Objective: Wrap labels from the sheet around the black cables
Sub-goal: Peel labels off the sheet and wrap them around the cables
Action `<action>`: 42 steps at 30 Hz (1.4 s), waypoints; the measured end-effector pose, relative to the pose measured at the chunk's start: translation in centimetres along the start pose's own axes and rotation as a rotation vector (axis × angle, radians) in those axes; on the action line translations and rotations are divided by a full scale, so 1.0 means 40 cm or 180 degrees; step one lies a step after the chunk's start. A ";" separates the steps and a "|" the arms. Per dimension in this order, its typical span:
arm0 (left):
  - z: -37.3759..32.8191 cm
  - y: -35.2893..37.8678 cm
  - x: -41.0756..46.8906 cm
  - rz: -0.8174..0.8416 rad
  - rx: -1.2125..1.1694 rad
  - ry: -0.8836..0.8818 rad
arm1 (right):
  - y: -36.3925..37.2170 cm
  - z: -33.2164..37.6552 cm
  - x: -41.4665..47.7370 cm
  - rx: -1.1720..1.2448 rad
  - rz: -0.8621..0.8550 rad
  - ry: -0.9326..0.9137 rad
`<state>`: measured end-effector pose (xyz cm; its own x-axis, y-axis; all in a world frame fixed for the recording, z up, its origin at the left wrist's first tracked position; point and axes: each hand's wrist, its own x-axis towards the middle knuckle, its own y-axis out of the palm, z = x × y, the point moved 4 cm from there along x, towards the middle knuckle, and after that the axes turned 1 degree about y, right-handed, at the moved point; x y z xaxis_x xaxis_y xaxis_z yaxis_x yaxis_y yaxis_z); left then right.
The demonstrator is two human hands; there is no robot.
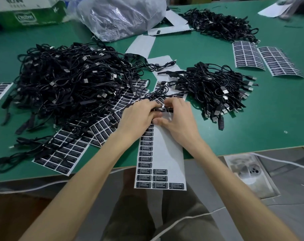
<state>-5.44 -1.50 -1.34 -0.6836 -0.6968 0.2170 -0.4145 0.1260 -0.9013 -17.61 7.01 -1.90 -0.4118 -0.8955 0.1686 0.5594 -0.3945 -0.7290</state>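
Pinched between both hands, one cable [157,93] is held just above the sheet [170,150]. The left hand [139,117] has its fingers curled round the cable's black body. The right hand [179,120] curls its fingertips over the same body from the other side, thumb pointing toward the left hand. A label [159,110] with white print sits on the body between the two grips; how far round it reaches cannot be told. The cable's free length loops away beyond the hands.

The sheet lies lengthwise, its near end overhanging the edge of the table [252,136]. Labels remain down its left column and in its bottom rows; elsewhere it is bare backing.

A large left pile [69,80] of tangled cables lies partly on further sheets [61,153]. A smaller right pile [217,89] lies near the right hand. A far pile [220,25] lies at the back right, with two spare sheets [265,60] between it and the right pile. A bag [121,16] and a box [28,16] stand at the back left.
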 end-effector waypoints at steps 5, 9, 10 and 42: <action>0.007 0.007 -0.005 -0.0089 -0.0227 0.0067 | -0.006 -0.015 0.006 0.0352 -0.0099 0.0045; 0.011 0.008 -0.006 -0.0120 -0.0304 0.0085 | -0.010 -0.018 0.007 0.0405 -0.0206 0.0078; 0.012 0.008 -0.007 -0.0141 -0.0309 0.0095 | -0.009 -0.017 0.007 0.0409 -0.0207 0.0071; 0.057 -0.008 -0.004 -0.0085 -0.1894 -0.0385 | -0.045 0.000 -0.018 0.1583 -0.0620 0.0067</action>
<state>-3.85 -3.04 -1.93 -0.6097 -0.7761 0.1610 -0.7191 0.4561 -0.5243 -18.35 8.36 -0.71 -0.5535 -0.7937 0.2522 0.7425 -0.6075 -0.2822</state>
